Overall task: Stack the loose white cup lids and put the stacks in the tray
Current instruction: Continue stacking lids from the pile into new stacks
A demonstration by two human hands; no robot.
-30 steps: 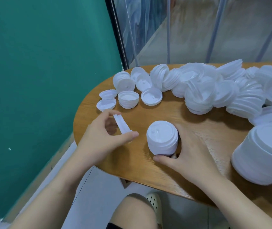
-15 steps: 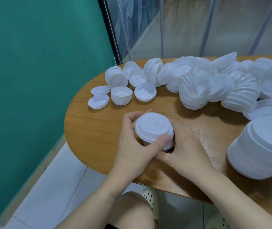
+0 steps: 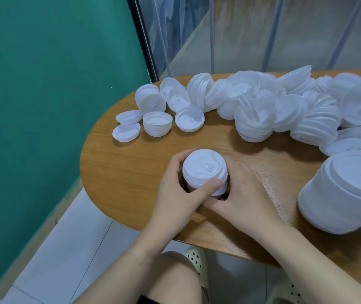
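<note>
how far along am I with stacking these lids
Early. Done: a few short white plastic lid stacks stand at the wooden table's far end. In hand: left hand and right hand grip one stack. Left: the loose lid heap; no tray shows.

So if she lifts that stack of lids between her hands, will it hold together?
Probably: both the left hand and right hand wrap the stack, and the lids look nested. Thin plastic, likely light and flexible. Upright and short, it seems unlikely to tip.
</note>
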